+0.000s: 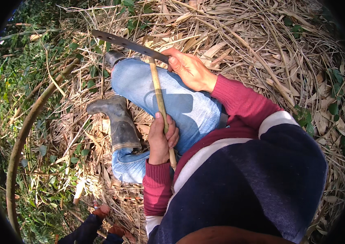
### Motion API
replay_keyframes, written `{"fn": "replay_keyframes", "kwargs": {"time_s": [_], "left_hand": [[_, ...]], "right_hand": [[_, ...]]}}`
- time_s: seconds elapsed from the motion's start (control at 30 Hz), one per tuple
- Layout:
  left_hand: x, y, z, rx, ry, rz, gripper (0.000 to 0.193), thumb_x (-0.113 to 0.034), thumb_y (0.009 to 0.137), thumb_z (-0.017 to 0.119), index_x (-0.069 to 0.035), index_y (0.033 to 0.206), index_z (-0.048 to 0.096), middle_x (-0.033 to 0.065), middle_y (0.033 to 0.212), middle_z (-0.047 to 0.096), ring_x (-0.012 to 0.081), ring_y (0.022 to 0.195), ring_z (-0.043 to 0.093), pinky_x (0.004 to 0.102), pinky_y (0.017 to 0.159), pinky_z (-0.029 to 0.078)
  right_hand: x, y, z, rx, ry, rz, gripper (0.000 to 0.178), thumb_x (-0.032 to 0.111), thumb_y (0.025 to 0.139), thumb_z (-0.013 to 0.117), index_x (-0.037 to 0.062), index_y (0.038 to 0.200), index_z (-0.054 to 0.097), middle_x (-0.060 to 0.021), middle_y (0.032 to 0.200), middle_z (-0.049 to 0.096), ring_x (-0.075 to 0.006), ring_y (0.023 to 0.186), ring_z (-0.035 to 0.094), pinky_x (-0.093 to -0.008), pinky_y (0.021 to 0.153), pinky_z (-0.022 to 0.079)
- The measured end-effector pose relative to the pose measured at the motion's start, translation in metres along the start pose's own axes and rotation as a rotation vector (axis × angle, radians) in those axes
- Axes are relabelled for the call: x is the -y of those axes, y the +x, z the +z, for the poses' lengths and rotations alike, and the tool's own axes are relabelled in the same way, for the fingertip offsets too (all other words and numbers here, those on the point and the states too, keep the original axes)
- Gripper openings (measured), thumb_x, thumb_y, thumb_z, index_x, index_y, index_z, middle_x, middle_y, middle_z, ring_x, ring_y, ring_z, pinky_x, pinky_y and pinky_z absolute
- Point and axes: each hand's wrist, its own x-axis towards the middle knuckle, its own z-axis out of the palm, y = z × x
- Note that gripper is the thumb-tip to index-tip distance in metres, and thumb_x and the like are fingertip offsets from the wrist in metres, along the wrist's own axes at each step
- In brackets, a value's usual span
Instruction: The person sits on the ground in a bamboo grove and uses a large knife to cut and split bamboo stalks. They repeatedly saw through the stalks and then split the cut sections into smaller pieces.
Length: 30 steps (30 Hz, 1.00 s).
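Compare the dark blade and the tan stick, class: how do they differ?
The blade is dark and flat, with holes; the stick is tan and rounded. The blade slants out leftward from the right grip, while the stick extends above and below the left grip. Both are long, narrow and held.

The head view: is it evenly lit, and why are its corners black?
Head view: no, direct sun throws a crisp shadow onto the jeans; head view: the fisheye's round image leaves black corners; head view: the stick and flat blade look reasonably sharp.
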Motion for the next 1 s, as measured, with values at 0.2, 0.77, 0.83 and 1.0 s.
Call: {"fn": "replay_keyframes", "kwargs": {"time_s": [0.2,0.77,0.83,1.0], "left_hand": [[0.001,0.001,-0.006,0.051,-0.073,-0.027,0.041,-0.044,0.111,0.037,-0.008,0.096,0.052,-0.0046,0.055,0.032,0.0061,0.039,0.026,0.0217,0.035,0.024],[-0.014,0.0,-0.016,0.121,-0.025,-0.126,0.044,-0.048,0.11,0.033,-0.01,0.092,0.047,-0.0055,0.054,0.03,0.0053,0.037,0.024,0.0212,0.033,0.022],[-0.011,0.0,-0.016,0.11,0.021,-0.087,0.045,-0.048,0.11,0.033,-0.01,0.092,0.048,-0.005,0.054,0.03,0.0054,0.037,0.024,0.0213,0.033,0.022],[0.004,0.003,-0.008,0.023,0.114,0.037,0.044,-0.047,0.111,0.033,-0.011,0.092,0.049,-0.0035,0.055,0.032,0.0067,0.039,0.026,0.0226,0.035,0.022]], "right_hand": [[0.016,-0.003,-0.005,0.075,0.074,0.082,0.059,0.058,0.105,0.04,0.011,0.136,0.057,-0.0176,0.118,0.068,-0.0348,0.114,0.065,-0.0428,0.098,0.05],[-0.013,-0.006,-0.017,0.149,-0.292,-0.238,0.056,0.05,0.098,0.06,0.0092,0.136,0.06,-0.0142,0.12,0.069,-0.0331,0.109,0.067,-0.042,0.092,0.052],[-0.013,0.004,-0.026,0.206,-0.341,-0.272,0.057,0.052,0.097,0.06,0.0098,0.136,0.061,-0.0129,0.118,0.07,-0.0327,0.105,0.068,-0.0413,0.087,0.054],[-0.008,0.017,-0.033,0.335,-0.409,-0.223,0.059,0.056,0.099,0.054,0.0121,0.137,0.059,-0.0146,0.122,0.068,-0.0348,0.11,0.067,-0.0441,0.089,0.053]]}}
